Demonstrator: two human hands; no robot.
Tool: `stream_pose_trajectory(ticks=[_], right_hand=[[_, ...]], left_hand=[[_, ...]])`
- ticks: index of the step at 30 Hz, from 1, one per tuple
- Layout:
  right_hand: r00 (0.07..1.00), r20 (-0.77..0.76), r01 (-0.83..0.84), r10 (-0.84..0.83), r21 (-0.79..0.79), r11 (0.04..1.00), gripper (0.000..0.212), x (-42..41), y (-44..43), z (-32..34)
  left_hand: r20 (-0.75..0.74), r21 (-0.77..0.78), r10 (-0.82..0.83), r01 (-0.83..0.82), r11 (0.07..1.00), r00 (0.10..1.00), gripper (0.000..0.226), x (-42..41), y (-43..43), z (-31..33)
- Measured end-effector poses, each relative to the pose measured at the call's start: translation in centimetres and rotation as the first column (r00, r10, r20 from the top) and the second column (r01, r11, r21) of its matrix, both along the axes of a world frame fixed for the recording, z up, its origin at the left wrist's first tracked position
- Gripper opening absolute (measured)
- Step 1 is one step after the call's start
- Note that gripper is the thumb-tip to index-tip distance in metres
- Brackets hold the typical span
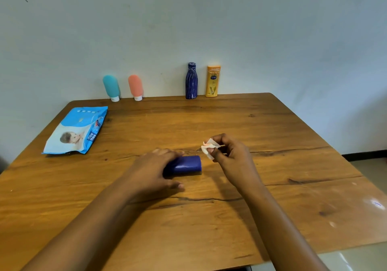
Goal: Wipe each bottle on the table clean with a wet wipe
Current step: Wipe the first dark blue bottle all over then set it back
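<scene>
**Blue bottle down flat, wipe in right hand**

Smooth, rounded dark-blue bottle lies on its side mid-desk; the wood is grained and cracked. Left hand rests over its left end, fingers fairly straight. Right hand is just beside the other end, fingers pinching a crumpled white wet wipe. At the wall stand a teal tube, coral tube, patterned bottle and yellow bottle. Glossy wipes pack lies far left.

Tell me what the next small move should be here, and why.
Probably bring the wet wipe, pinched by the right hand, down onto the bare end of the blue bottle. That bottle lies on its side with the left hand resting on it, and the wipe sits just past its end, apparently not touching.
</scene>
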State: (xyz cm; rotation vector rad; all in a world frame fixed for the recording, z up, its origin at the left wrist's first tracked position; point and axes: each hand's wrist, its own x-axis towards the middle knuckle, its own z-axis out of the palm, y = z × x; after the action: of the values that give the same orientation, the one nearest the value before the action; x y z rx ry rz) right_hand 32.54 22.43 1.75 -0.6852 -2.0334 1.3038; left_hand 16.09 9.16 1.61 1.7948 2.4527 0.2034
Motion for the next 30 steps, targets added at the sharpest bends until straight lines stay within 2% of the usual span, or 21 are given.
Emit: stream_pose_trajectory(ticks=[3, 6, 11, 16, 19, 21, 23, 25, 26, 28, 30], right_hand=[[1.000, 0.005, 0.010, -0.010, -0.026, 1.000, 0.016, 0.0, 0.3, -0.3], [1.000, -0.003, 0.012, -0.012, -0.053, 0.998, 0.017, 0.2, 0.6, -0.7], [0.999, -0.027, 0.029, -0.032, -0.094, 0.995, 0.023, 0.6, 1.3, -0.9], [0.999, -0.021, 0.045, -0.046, -0.055, 0.997, 0.028, 0.6, 2.2, -0.5], [0.998, -0.035, 0.044, -0.044, -0.014, 0.999, 0.024, 0.3, 2.6, 0.0], [0.999, -0.031, 0.030, -0.030, -0.017, 0.999, 0.025, 0.5, 2.6, 0.5], [0.996, -0.088, 0.013, -0.022, -0.099, 0.995, 0.027, 0.9, 2.7, 1.6], [0.983, -0.183, -0.026, -0.005, -0.163, 0.986, 0.028, 1.4, 2.9, 3.6], [0.979, -0.203, -0.046, 0.017, -0.141, 0.989, 0.028, 1.5, 2.8, 4.8], [0.984, -0.154, -0.085, 0.087, 0.023, 0.996, 0.024, 1.3, 2.2, 7.2], [0.987, -0.014, -0.153, 0.161, 0.239, 0.959, 0.024, 0.5, 0.9, 8.9]], left_hand=[[-0.084, -0.065, -0.032, 0.027, 0.998, 0.996, 0.087, 0.2, 2.3, -0.3], [-0.050, -0.116, -0.067, 0.061, 0.991, 0.996, 0.088, -0.6, 3.6, -0.4], [-0.015, -0.108, -0.113, 0.111, 0.988, 0.993, 0.075, -0.8, 4.9, -0.2], [-0.234, -0.097, -0.133, 0.113, 0.989, 0.963, 0.072, 0.5, 5.3, 0.1], [-0.238, -0.063, -0.099, 0.086, 0.994, 0.966, 0.070, 1.1, 5.4, 0.2], [-0.156, 0.033, -0.062, 0.068, 0.997, 0.986, 0.071, 1.1, 5.0, 0.3], [0.112, 0.245, -0.072, 0.043, 0.969, 0.991, 0.075, 1.1, 4.0, 0.5], [0.401, 0.436, -0.168, -0.026, 0.899, 0.901, 0.069, 1.3, 2.6, 1.1], [0.467, 0.498, -0.212, -0.057, 0.865, 0.859, 0.065, 1.5, 2.0, 1.3], [0.523, 0.575, -0.268, -0.103, 0.812, 0.809, 0.064, 2.0, 1.2, 1.8], [0.545, 0.622, -0.298, -0.140, 0.770, 0.783, 0.065, 2.3, 0.8, 2.0]])
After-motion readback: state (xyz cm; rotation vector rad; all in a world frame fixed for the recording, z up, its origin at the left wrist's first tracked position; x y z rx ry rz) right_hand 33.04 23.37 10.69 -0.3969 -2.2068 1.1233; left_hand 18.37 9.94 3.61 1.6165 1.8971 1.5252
